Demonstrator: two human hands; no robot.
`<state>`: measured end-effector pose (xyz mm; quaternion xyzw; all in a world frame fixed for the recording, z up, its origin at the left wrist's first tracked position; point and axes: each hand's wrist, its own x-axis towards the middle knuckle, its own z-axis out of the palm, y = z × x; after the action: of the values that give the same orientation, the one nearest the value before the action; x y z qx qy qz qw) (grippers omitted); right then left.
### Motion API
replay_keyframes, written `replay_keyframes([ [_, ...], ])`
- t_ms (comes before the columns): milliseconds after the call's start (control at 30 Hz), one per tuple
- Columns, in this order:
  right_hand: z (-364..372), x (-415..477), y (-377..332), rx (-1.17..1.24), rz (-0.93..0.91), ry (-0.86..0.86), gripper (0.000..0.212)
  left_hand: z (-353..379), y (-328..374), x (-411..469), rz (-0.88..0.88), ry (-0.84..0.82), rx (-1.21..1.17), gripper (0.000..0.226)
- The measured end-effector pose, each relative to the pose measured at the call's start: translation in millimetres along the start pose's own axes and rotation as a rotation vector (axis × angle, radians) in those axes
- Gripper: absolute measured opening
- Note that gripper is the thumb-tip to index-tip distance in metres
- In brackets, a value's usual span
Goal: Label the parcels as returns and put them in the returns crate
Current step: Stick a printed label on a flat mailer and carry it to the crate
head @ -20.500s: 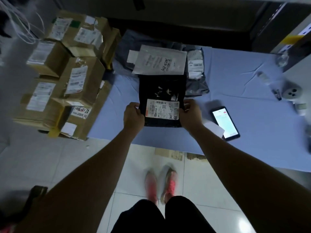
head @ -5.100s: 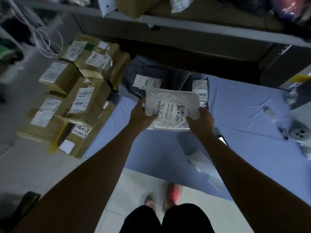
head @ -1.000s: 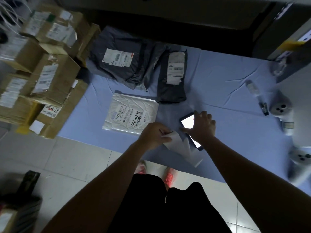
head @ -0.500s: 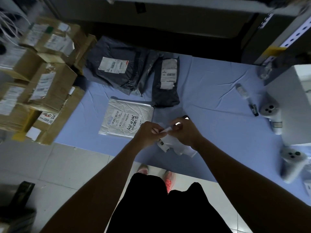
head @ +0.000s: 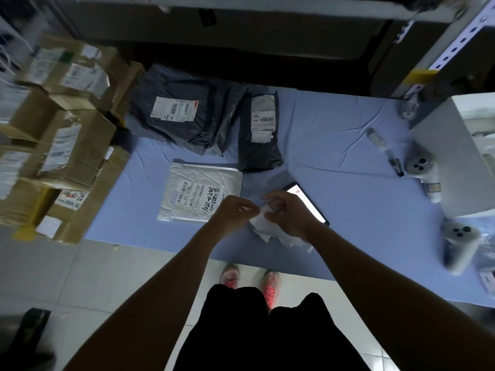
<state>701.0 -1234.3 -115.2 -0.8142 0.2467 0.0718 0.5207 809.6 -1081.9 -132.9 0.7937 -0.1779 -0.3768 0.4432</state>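
- Fingers (head: 250,209) of the left hand (head: 234,213) and of the right hand (head: 288,213) are curled. Together they pinch one white label (head: 261,223), just above the worktop (head: 348,210) near its front edge.
- Boxes (head: 69,148) stand stacked off the worktop's left edge, apart from the work.
- White parcel (head: 199,192) lies flat near the front-left corner with its shipping slip up. It is just left of the left hand, and neither hand touches it.
- Dark parcels (head: 174,113), two of them, lie behind it toward the back edge, also untouched.
- Step in hand, as I judge it: peeling a return label off its backing. More loose paper lies under the right hand.
- Next move likely calls for freeing the label whole, carrying it left and pressing it flat on the white parcel.
- Both forearms reach in over the front edge and converge, knuckles up, with the hands nearly meeting.
- Phone (head: 308,203), screen lit, lies just right of the right hand and partly under it.
- No crate can be told for certain; a pale box (head: 452,162) stands at the right edge.
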Motion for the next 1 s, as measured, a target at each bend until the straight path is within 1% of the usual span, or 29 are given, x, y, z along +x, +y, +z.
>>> replay_keyframes([
  [167,2,-3,-1,-0.079,-0.006,0.006,0.032,3,0,1,0.013,-0.013,0.094,0.016],
  [300,-2,-4,-2,-0.098,0.0,-0.002,0.033,4,1,2,-0.029,0.02,0.059,0.013],
  [400,-4,-7,-1,-0.127,0.003,-0.014,0.033,1,-2,3,-0.05,0.075,0.048,0.024],
  [500,-5,-8,4,-0.159,0.046,0.01,0.035,-3,3,0,-0.018,0.174,0.046,0.029],
  [567,-4,-5,9,-0.189,0.067,0.026,0.035,-7,9,-1,-0.018,0.259,0.026,0.025],
  [633,-3,-4,12,-0.218,0.102,0.045,0.035,-14,15,-2,-0.019,0.383,0.027,0.021],
  [700,-1,-3,12,-0.274,0.133,0.096,0.036,-23,16,-5,0.059,0.505,0.131,0.017],
  [733,2,-2,8,-0.316,0.121,0.153,0.038,-26,18,-7,0.115,0.555,0.209,0.016],
  [800,9,2,-4,-0.347,0.022,0.277,0.041,-32,20,-14,0.232,0.637,0.347,0.014],
  [833,13,6,-13,-0.312,-0.023,0.305,0.04,-36,22,-17,0.282,0.675,0.399,0.013],
  [900,21,12,-38,-0.164,-0.029,0.275,0.038,-42,22,-23,0.368,0.739,0.482,0.012],
  [967,29,22,-66,0.05,0.057,0.216,0.038,-50,15,-23,0.452,0.78,0.563,0.013],
  [1000,32,26,-79,0.23,0.114,0.193,0.036,-55,11,-22,0.492,0.789,0.597,0.014],
])
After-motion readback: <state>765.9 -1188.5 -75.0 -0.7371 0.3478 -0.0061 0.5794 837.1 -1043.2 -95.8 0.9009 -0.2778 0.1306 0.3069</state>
